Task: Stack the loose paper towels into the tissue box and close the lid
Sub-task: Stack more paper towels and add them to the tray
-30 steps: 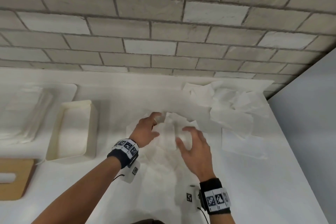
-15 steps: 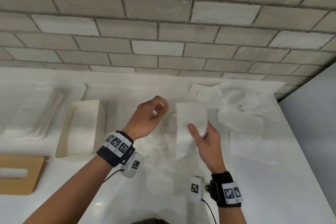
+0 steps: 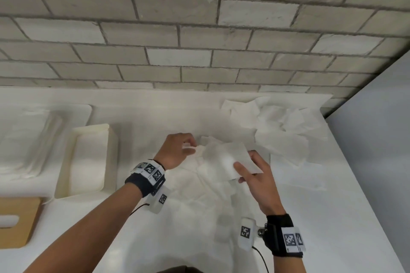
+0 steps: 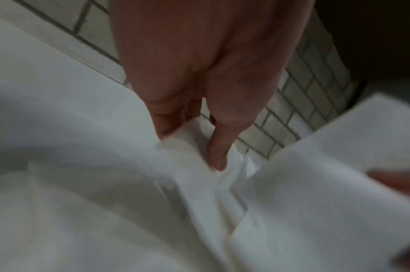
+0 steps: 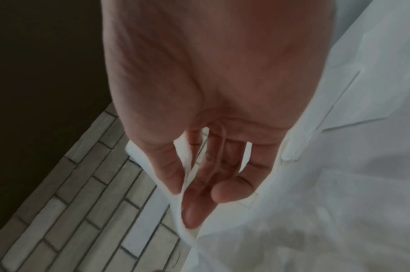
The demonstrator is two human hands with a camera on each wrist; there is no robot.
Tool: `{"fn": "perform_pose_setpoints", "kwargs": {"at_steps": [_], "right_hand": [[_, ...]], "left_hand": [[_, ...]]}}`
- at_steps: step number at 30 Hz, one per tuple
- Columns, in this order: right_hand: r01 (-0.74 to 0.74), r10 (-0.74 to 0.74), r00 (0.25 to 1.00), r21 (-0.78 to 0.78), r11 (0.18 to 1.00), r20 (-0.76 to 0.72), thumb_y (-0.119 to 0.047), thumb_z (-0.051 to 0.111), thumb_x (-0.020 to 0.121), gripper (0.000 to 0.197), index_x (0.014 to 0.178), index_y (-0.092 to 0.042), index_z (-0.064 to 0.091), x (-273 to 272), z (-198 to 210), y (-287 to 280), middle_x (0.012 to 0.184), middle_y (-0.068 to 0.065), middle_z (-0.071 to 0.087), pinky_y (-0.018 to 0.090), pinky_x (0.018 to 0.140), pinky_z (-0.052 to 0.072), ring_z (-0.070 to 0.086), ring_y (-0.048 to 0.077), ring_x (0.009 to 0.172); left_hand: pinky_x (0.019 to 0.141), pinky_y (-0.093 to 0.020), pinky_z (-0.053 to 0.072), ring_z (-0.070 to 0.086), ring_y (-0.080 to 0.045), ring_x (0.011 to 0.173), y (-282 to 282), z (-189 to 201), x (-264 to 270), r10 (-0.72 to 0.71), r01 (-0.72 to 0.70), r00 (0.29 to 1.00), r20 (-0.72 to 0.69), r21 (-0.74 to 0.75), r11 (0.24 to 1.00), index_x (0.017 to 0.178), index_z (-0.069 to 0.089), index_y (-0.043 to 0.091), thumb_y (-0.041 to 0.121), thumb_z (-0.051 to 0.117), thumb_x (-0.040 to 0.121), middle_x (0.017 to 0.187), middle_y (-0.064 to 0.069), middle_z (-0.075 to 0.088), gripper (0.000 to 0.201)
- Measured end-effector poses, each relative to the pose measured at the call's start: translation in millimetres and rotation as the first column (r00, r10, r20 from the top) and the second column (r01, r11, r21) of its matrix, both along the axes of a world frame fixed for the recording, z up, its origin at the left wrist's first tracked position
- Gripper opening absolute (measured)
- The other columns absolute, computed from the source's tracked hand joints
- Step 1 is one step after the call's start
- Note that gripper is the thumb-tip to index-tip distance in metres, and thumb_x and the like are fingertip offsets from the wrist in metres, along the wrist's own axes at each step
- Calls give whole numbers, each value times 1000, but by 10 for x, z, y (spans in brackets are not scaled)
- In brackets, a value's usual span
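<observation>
— Where is the towel [image 3: 224, 157] held?
— Mid-frame, pinched by the right hand [image 3: 257, 175]; its far edge is now gripped by the left hand [image 3: 177, 150], which was apart a moment ago.
— And the box [image 3: 86, 159]?
— Left, open; flattening is judged under way.

White counter [image 3: 332, 217] bears loose paper towels [image 3: 286, 131], tissue box [image 3: 88, 157], wooden lid [image 3: 15, 221].

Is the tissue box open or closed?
Open: the box shows its bare white inside, and the wooden lid lies apart, beside it.
</observation>
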State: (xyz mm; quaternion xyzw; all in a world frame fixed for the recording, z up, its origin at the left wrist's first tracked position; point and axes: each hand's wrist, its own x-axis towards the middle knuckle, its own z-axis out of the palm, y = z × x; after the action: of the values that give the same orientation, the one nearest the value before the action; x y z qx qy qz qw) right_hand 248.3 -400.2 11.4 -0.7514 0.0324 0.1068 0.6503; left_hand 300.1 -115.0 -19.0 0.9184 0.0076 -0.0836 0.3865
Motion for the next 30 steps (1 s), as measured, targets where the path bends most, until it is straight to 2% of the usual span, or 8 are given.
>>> {"fn": "perform_pose_setpoints", "kwargs": {"at_steps": [4, 8, 11, 14, 16, 21, 25, 30], "right_hand": [[-177, 177, 984, 24, 984, 31, -23, 76, 101, 36, 136, -29, 68, 12, 288, 137, 117, -8, 79, 25, 78, 61, 77, 12, 107], [-424, 456, 878, -204, 882, 147, -45, 73, 101, 34, 80, -19, 68, 97, 593, 255, 75, -4, 62, 27, 71, 44, 57, 6, 74], [-429, 527, 825, -382, 818, 202, -53, 82, 91, 37, 72, -25, 67, 191, 810, 427, 72, -11, 65, 28, 72, 46, 59, 8, 72], [-346, 507, 830, -496, 797, 234, -70, 85, 77, 45, 91, -27, 77, 254, 964, 632, 87, -17, 75, 24, 81, 54, 68, 2, 89], [-235, 432, 865, -555, 798, 255, -78, 84, 71, 58, 80, -22, 72, 259, 986, 769, 80, -14, 67, 28, 75, 54, 63, 5, 81], [-189, 343, 874, -409, 893, 345, -61, 93, 71, 34, 88, -37, 78, 80, 1092, 1174, 118, -19, 46, 8, 91, 42, 54, 1, 118], [-178, 292, 893, -326, 928, 342, -55, 95, 72, 41, 80, -20, 76, -22, 1151, 1558, 82, -19, 60, 14, 66, 40, 61, 6, 76], [-114, 216, 913, -291, 950, 346, -59, 95, 71, 47, 91, -23, 72, -213, 1251, 2074, 79, -6, 68, 26, 60, 49, 65, 10, 70]], "left_hand": [[83, -19, 54, 71, -10, 89, 74, 618, -68, 100, -86, 994, 52, -225, 971, 121, 60, 44, 21, 90, 85, 105, 5, 72, 52], [85, -19, 57, 78, -12, 88, 134, 1179, -136, 63, -24, 991, 116, -310, 950, 110, 56, 27, 9, 94, 80, 92, -1, 81, 52], [87, -23, 53, 76, -12, 90, 148, 1435, -198, -36, 72, 988, 152, -239, 968, 105, 57, 23, 15, 90, 86, 85, 1, 80, 38], [89, -24, 49, 72, -11, 87, 151, 1602, -272, -61, 87, 986, 158, -163, 983, 103, 63, 29, 36, 90, 85, 80, 0, 75, 33], [90, -24, 51, 72, -3, 91, 191, 1664, -315, -101, 120, 982, 160, -113, 986, 97, 69, 30, 39, 86, 88, 81, 7, 77, 21], [74, -36, 47, 62, -19, 74, 504, 1782, -449, -221, 230, 960, 171, -32, 973, 91, 77, 29, 50, 68, 101, 75, 4, 71, 25], [57, -26, 31, 38, -11, 58, 821, 1863, -610, -216, 225, 961, 174, -33, 974, 76, 56, 8, 55, 49, 107, 59, 8, 41, 57], [72, -13, 41, 68, -1, 87, 1341, 1927, -820, -257, 268, 939, 228, -18, 963, 103, 77, 25, 44, 67, 103, 89, 17, 75, 20]]}}
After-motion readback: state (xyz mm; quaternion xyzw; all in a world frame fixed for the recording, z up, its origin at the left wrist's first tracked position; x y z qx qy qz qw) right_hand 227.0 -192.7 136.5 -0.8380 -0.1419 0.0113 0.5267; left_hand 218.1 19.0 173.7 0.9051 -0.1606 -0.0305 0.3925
